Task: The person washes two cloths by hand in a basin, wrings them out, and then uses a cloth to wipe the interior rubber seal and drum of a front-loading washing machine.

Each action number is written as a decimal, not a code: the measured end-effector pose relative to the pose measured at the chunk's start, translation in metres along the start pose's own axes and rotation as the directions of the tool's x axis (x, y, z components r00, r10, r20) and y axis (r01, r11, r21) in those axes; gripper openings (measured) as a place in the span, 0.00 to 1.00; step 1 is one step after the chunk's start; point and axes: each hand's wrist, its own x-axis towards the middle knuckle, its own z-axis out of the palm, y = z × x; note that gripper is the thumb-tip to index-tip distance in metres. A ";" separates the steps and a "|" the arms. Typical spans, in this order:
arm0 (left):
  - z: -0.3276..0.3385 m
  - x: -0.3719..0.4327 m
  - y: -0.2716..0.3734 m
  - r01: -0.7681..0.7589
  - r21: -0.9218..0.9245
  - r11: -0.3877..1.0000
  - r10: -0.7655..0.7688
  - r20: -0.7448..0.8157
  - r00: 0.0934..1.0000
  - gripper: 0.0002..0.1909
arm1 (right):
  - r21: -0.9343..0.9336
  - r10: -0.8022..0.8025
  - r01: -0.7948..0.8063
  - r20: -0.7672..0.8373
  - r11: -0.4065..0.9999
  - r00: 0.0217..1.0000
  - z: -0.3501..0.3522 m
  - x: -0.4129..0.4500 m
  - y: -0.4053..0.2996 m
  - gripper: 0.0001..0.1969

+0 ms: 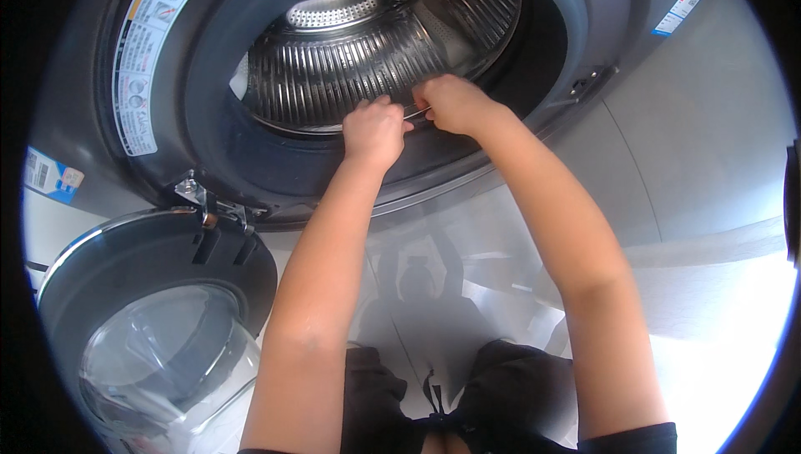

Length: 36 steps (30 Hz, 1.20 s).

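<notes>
Before me is the round opening of a front-loading washing machine, its ribbed steel drum (338, 72) bare to view. My left hand (374, 131) curls over the lower edge of the opening, fingers hooked on the lip of the dark rubber door gasket (294, 163). Just to its right, my right hand (455, 103) is bent at the wrist and pinches the same lip, with its fingertips partly hidden. A thin bright rim line runs between the two hands. Whether the fingers also touch the drum's metal rim, I cannot tell.
The washer's round door (156, 254), with its bulging clear glass bowl (163, 347), hangs wide at lower left on a metal hinge (206, 197). A door latch (583, 83) sits right of the opening. A long printed label (159, 47) is on the front. Light floor tiles (394, 304) lie below.
</notes>
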 end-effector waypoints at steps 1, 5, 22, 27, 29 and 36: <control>0.000 0.000 -0.001 0.004 0.000 1.000 -0.004 0.001 1.000 0.09 | -0.019 0.021 -0.019 0.079 1.000 0.997 -0.007 -0.001 0.001 0.08; -0.007 0.012 0.001 0.070 -0.002 0.998 -0.069 0.086 0.994 0.10 | -0.157 0.084 -0.084 -0.003 0.984 0.996 -0.015 -0.005 0.000 0.08; -0.052 0.012 0.002 0.257 0.117 0.959 -0.280 0.280 0.918 0.09 | 0.155 0.106 -0.088 -0.113 0.984 0.988 0.016 -0.010 -0.010 0.07; -0.097 0.033 -0.025 0.210 0.314 0.926 -0.330 0.400 0.855 0.14 | 0.474 0.197 -0.025 -0.316 0.880 0.928 0.055 -0.005 -0.063 0.12; -0.090 0.031 -0.038 0.215 0.348 0.913 -0.356 0.417 0.837 0.13 | 0.419 0.235 -0.069 -0.359 0.905 0.904 0.062 -0.005 -0.071 0.11; -0.087 0.026 -0.050 0.001 0.268 0.963 -0.152 0.543 0.826 0.08 | 0.526 0.067 0.162 -0.389 0.835 0.919 0.066 0.001 -0.064 0.10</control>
